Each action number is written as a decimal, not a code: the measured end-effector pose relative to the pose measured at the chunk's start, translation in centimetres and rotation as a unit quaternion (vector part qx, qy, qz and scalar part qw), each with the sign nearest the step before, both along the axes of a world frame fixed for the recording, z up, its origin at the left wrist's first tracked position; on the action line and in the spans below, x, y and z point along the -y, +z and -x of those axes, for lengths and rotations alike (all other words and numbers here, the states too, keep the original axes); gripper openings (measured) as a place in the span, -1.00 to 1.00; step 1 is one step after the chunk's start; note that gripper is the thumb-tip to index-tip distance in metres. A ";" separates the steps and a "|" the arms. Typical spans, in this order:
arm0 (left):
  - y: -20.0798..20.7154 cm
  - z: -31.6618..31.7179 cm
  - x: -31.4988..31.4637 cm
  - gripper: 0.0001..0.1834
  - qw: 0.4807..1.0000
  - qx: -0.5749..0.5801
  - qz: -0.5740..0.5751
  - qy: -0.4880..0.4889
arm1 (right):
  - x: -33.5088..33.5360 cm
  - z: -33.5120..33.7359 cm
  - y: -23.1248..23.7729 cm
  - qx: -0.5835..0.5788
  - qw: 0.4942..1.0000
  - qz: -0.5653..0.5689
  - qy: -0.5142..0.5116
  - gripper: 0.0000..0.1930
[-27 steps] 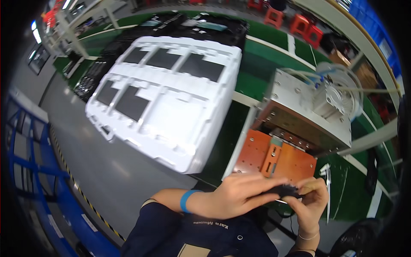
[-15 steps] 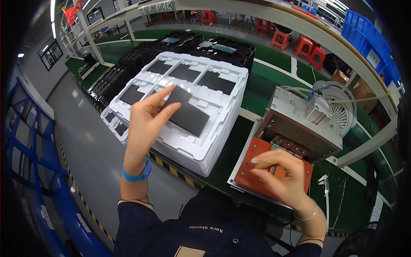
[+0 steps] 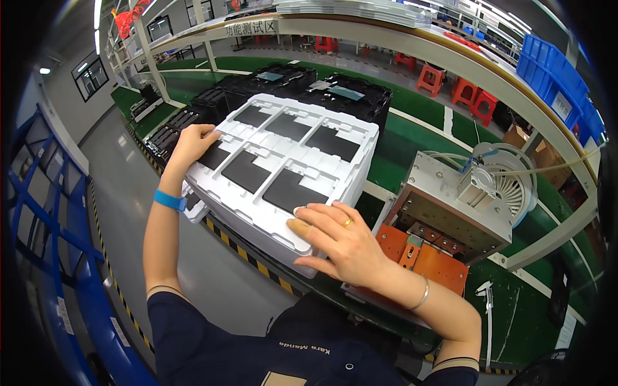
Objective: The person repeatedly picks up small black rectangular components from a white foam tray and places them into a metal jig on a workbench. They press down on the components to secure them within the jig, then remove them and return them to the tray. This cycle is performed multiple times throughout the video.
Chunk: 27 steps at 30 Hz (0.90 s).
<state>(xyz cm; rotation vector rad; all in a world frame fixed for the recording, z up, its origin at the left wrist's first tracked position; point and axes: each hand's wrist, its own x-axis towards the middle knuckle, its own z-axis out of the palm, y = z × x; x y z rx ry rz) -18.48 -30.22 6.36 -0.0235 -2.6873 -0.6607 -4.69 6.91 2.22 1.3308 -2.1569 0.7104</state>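
Note:
A stack of white plastic trays (image 3: 273,154) stands in front of me, its top tray divided into compartments. Flat dark grey plates (image 3: 246,170) with a notched corner lie in them. At the tray's left edge, my left hand (image 3: 193,147) has its fingers curled over the rim, partly hidden from view. My right hand (image 3: 344,244) reaches over the near right corner, fingers stretched out onto the rim and thumb apart, lower along the side. A tan cover sits on one right fingertip. Neither hand holds a plate.
Right of the stack stands a metal press fixture (image 3: 450,202) with an orange base plate (image 3: 444,267). A caliper (image 3: 487,302) lies on the green bench beyond it. Black trays (image 3: 351,96) are stacked behind. Blue bins (image 3: 547,77) rest on the upper shelf at right.
The plate in my left hand now lies in the near right compartment. My left hand has moved left to the tray's edge; my right hand has moved from above the fixture to the tray's corner.

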 end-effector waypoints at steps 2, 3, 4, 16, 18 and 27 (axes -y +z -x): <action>-0.2 1.8 1.9 -0.52 0.995 0.035 -0.077 -0.050 | 0.2 -0.2 -1.4 -0.020 0.999 0.029 -0.014 -0.41; 0.2 2.6 1.6 -0.50 0.988 0.097 -0.113 -0.031 | 0.2 0.0 -2.3 -0.029 0.999 0.036 -0.021 -0.39; 1.3 2.9 0.7 -0.48 0.976 0.159 -0.149 -0.014 | 0.0 0.1 -2.5 -0.031 0.999 0.033 -0.026 -0.39; 4.7 6.1 -1.7 -0.13 0.932 0.347 -0.024 0.105 | -0.4 0.4 -2.3 -0.040 0.999 0.018 -0.032 -0.38; 5.0 6.0 -1.5 -0.12 0.930 0.352 -0.050 0.097 | -0.4 0.4 -2.2 -0.041 0.999 0.017 -0.031 -0.38; 4.9 7.2 -0.4 -0.06 0.947 0.297 -0.062 0.102 | -0.5 0.3 -2.6 -0.027 0.999 0.017 -0.034 -0.37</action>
